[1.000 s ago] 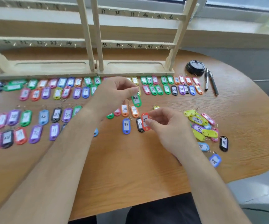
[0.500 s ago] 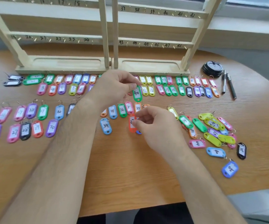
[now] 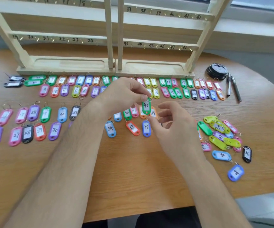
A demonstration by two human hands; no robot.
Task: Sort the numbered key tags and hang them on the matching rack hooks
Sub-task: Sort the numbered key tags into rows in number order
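I am pinching green tag 40 [image 3: 146,106] by its ring end with my left hand [image 3: 124,94]; it looks light and rigid. My right hand [image 3: 174,122] is hovering loosely curled, holding nothing.

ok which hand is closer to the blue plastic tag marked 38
Right. The right hand hovers just right of the blue plastic tag marked 38; the left hand is farther back, pinching a green plastic tag marked 40.

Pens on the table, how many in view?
2. One dark slim pen and a second dark pen lie side by side at the wooden table's right end, just below the black round disc. None looks hidden.
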